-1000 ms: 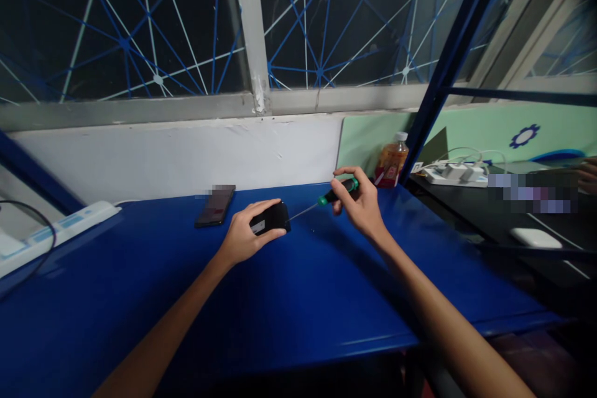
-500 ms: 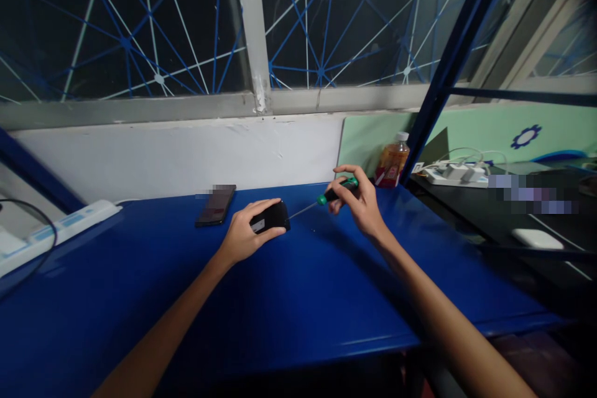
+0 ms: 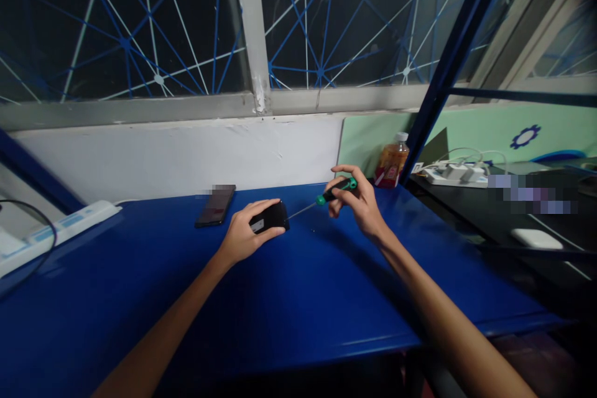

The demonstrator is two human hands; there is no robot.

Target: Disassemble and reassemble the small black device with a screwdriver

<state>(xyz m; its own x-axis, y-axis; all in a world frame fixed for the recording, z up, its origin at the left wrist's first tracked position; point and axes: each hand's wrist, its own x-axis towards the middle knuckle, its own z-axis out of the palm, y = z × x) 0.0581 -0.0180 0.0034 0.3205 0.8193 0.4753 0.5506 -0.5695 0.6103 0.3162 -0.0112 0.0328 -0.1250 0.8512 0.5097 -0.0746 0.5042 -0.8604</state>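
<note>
My left hand (image 3: 249,231) grips a small black box-shaped device (image 3: 273,217) with a pale label, thumb along its near side and fingers along its far side. My right hand (image 3: 357,198) is closed around the black-and-green handle of a screwdriver (image 3: 336,191), its index finger raised off the handle. The thin metal shaft slants down to the left, and its tip meets the right end of the device. Tiny specks, perhaps screws (image 3: 313,231), lie on the blue tabletop (image 3: 289,298) just below the shaft.
Behind my left hand lies a dark phone (image 3: 217,206). A white power strip (image 3: 60,233) sits at the left edge. At the back right stands a drink bottle (image 3: 392,161) by a blue metal post (image 3: 433,99). Another power strip (image 3: 457,175) rests on the black desk beyond.
The screwdriver handle has turned slightly in my right hand, showing more green, and the right fingers have shifted a little. My left hand and the device stay in place.
</note>
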